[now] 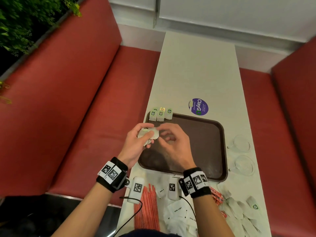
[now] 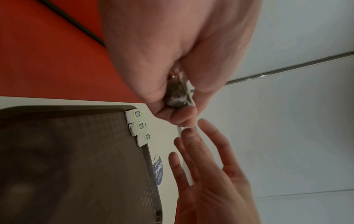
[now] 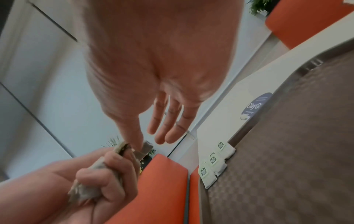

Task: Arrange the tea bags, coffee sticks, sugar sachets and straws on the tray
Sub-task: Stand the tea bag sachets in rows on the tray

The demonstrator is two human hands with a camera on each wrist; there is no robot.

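My left hand (image 1: 144,134) grips a bunch of white tea bags (image 1: 153,132) above the left side of the brown tray (image 1: 205,134). Close beside it, my right hand (image 1: 161,132) pinches the topmost tea bag of the bunch with thumb and forefinger, while its other fingers stay loose. The right wrist view shows the thumb on the bunch (image 3: 145,149) held in the left fist (image 3: 107,171). Several tea bags with green tags (image 1: 160,114) stand in a row at the tray's far left corner. The rest of the tray floor is bare.
Near me on the white table lie red striped straws (image 1: 147,207), white sugar sachets (image 1: 177,212), red coffee sticks (image 1: 217,195) and loose tea bags (image 1: 239,212). Two glass cups (image 1: 241,143) stand right of the tray. A purple sticker (image 1: 199,106) lies beyond it. Red benches flank the table.
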